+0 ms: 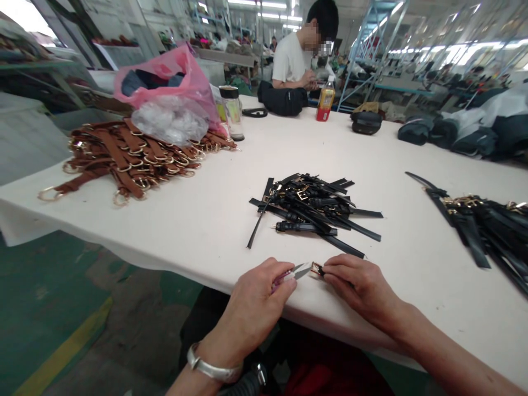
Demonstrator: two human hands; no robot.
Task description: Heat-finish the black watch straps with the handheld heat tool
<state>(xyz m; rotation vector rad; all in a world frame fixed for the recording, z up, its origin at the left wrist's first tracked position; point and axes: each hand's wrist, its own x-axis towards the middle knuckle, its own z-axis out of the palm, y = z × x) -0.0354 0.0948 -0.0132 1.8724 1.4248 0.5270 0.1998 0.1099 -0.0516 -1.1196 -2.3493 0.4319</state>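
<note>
My left hand (256, 300), a metal bangle on its wrist, is closed around small pink-handled thread snips (303, 270). Their blades point right, toward a gold buckle (316, 269) on a black strap. My right hand (359, 280) pinches that buckle strap between thumb and fingers; most of the strap is hidden by the hand. Both hands are at the table's near edge, the blade tips close beside the buckle. Just beyond them lies a loose pile of black buckle straps (309, 206) with gold fittings.
Brown straps with gold rings (127, 151) are heaped at left by a pink plastic bag (177, 77). More black straps (474, 220) lie at right. A glass jar (233, 115), a drink bottle (325, 100) and black pouches (284, 100) stand farther back. Another person (293, 58) works across the table.
</note>
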